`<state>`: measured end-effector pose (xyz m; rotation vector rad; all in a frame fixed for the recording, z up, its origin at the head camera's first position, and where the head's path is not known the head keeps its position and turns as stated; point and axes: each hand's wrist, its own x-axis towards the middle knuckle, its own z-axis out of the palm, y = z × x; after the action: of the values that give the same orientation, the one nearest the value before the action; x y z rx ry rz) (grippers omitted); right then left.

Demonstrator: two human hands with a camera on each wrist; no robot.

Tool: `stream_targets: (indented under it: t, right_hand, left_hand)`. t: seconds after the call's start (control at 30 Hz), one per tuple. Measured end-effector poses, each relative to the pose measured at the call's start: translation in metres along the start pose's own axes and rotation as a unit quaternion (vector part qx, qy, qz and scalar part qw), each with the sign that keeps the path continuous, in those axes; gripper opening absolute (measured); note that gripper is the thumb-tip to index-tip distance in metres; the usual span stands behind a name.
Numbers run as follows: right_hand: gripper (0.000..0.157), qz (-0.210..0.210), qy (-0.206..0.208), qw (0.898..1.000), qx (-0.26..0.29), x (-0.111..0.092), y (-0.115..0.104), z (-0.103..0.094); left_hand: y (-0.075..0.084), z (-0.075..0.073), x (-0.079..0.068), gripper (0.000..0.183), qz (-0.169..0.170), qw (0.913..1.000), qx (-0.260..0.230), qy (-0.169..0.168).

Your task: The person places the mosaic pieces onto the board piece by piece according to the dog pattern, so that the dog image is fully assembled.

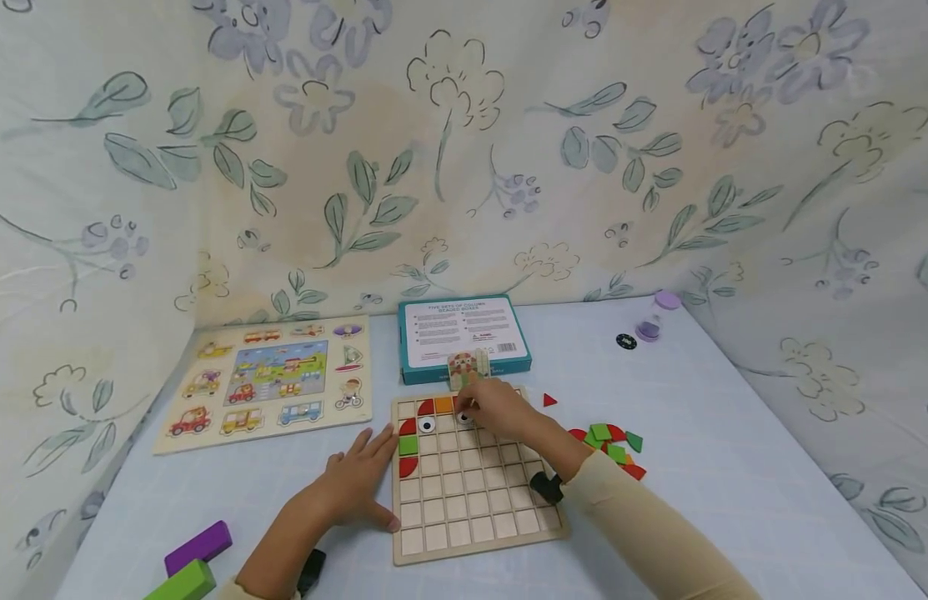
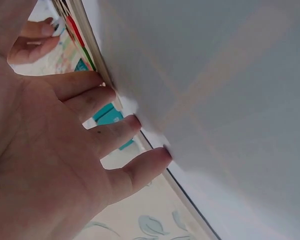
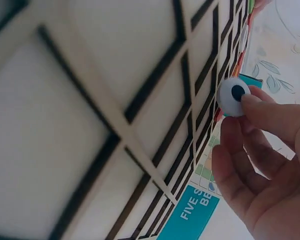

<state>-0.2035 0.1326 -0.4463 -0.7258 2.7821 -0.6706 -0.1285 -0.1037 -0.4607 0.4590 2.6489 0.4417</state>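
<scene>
A wooden grid board (image 1: 474, 507) lies on the table, with red curved pieces (image 1: 408, 467), a green square (image 1: 408, 445) and an orange square (image 1: 443, 406) in its left and top cells. One googly eye (image 1: 427, 425) sits near the top left cells. Between thumb and fingers, my right hand (image 1: 501, 410) pinches a second googly eye (image 3: 232, 96) over the board's upper part. My left hand (image 1: 353, 482) rests spread at the board's left edge, thumb near the lower corner. A small patterned card (image 1: 462, 368) leans behind the board, partly hidden by the right hand.
A teal box (image 1: 464, 329) lies behind the board. Loose red, green and orange pieces (image 1: 614, 450) are piled to the right, near a red triangle (image 1: 549, 401). A vehicle puzzle (image 1: 264, 429) is at left, purple (image 1: 198, 547) and green blocks (image 1: 182, 581) front left, an hourglass (image 1: 649, 327) back right.
</scene>
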Motion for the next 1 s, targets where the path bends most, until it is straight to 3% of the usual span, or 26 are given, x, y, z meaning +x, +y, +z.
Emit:
stream_targets:
  t: [0.13,0.37,0.57,1.0]
  right_hand:
    - [0.015,-0.025,0.002,1.0,-0.007,0.002,-0.001,0.002]
    - [0.016,-0.001,0.001,1.0,-0.021,0.0,-0.005,0.007]
    - [0.013,-0.006,0.01,0.998,-0.058,-0.004,-0.008,0.009]
    - [0.012,0.006,0.024,0.999,-0.036,-0.005,-0.005,0.011]
  left_hand:
    - [0.001,-0.001,-0.002,0.114,0.0,1.0,-0.001,-0.001]
    - [0.002,-0.003,-0.003,0.114,0.001,1.0,-0.005,-0.002]
    - [0.002,-0.002,-0.003,0.114,0.0,1.0,-0.003,0.001]
    - [0.004,-0.003,-0.004,0.114,-0.003,1.0,-0.005,-0.003]
